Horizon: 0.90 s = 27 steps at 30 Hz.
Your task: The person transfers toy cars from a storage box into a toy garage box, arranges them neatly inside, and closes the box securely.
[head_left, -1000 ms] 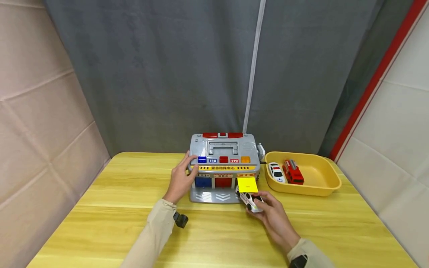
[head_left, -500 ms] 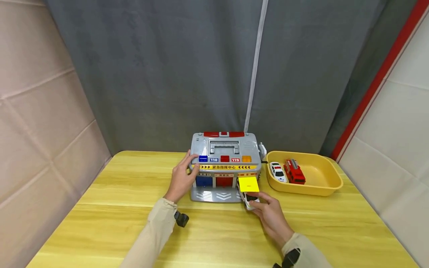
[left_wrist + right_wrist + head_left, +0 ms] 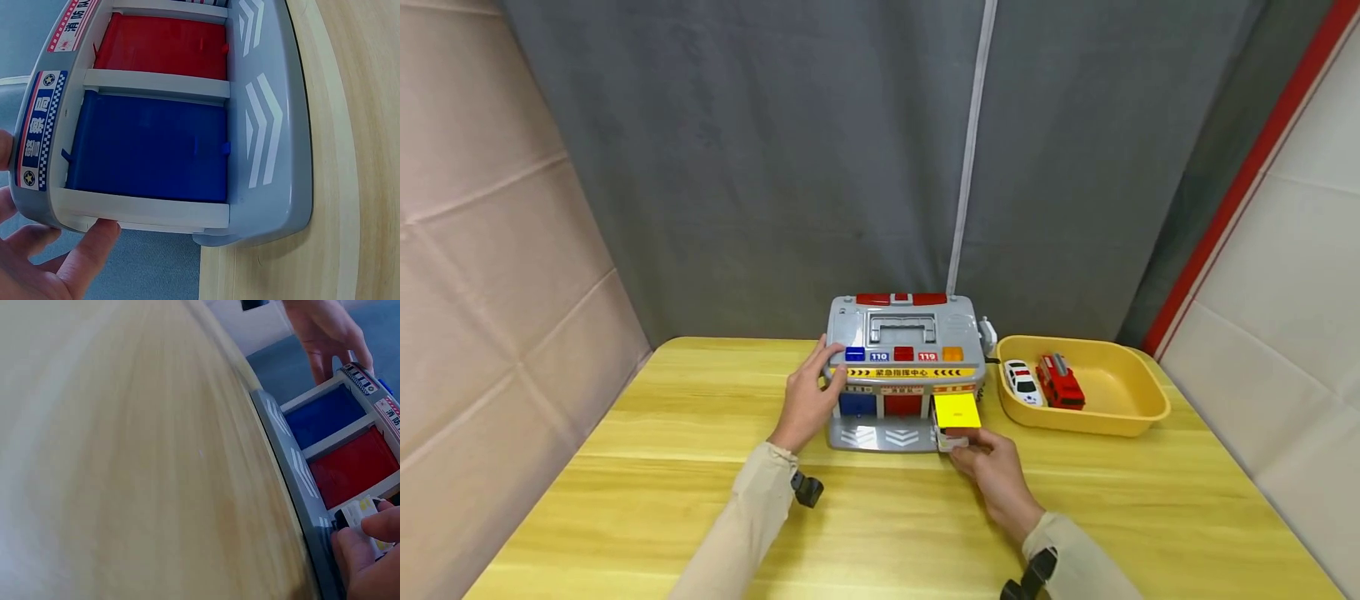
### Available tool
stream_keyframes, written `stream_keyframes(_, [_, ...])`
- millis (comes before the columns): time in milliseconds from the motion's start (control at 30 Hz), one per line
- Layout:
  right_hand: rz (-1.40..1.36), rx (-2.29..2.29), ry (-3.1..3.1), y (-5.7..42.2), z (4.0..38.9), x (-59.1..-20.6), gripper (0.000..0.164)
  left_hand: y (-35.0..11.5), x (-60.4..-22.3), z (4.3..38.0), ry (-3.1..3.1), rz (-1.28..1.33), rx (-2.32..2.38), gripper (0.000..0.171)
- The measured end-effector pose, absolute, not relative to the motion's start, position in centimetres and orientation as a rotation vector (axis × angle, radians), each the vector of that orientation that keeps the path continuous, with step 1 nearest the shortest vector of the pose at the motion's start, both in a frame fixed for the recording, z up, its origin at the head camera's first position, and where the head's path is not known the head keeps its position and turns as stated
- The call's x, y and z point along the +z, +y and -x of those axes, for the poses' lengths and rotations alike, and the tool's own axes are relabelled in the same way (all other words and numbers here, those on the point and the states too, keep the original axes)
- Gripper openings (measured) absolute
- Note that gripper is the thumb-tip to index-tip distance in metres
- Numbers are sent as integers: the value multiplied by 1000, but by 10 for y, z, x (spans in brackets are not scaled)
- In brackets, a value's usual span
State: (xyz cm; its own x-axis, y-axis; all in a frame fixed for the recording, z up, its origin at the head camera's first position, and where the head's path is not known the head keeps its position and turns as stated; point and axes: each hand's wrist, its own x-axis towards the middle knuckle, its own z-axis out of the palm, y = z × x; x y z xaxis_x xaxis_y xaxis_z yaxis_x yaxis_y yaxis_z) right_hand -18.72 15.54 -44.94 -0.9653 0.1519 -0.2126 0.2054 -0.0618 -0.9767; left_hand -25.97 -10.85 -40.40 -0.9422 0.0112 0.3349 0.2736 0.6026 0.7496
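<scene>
A grey toy emergency station garage (image 3: pixel 904 343) stands on the table, with a blue door (image 3: pixel 150 147) and a red door (image 3: pixel 165 49) both down. Its yellow door (image 3: pixel 957 411) is swung up at the right bay. My left hand (image 3: pixel 808 402) grips the garage's left end, thumb on the front side post and fingers around the upper corner. My right hand (image 3: pixel 998 477) pinches a white toy car (image 3: pixel 952 444) by its rear end. Most of that car is under the yellow door, its front hidden inside the bay. In the right wrist view, the car (image 3: pixel 357 515) sits over the garage's front ramp.
To the right of the garage is a yellow plastic bin (image 3: pixel 1078 422). A white toy police car (image 3: pixel 1022 383) and a red toy fire truck (image 3: pixel 1060 383) lie in its left half. A grey curtain (image 3: pixel 775 183) hangs behind the wooden table (image 3: pixel 880 533).
My right hand has moved the white toy car forward and left, straightening it and sliding it under the yellow door. My left hand stays on the garage.
</scene>
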Motion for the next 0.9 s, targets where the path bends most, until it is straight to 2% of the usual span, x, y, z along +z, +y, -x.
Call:
stream_keyframes(167, [-403, -2150, 2177, 156, 191, -448, 36, -109, -406, 260, -2534, 226, -1255, 39])
stream_keyframes(433, [-366, -2144, 2209, 154, 193, -451, 15, -109, -405, 261, -2528, 223, -1254, 39])
stream_keyframes(667, [-332, -2174, 2112, 153, 194, -448, 30, -109, -404, 260, -2529, 224, -1269, 39])
stream_keyframes(900, [-325, -2039, 2139, 158, 197, -447, 29, -107, -406, 261, -2532, 221, -1246, 40])
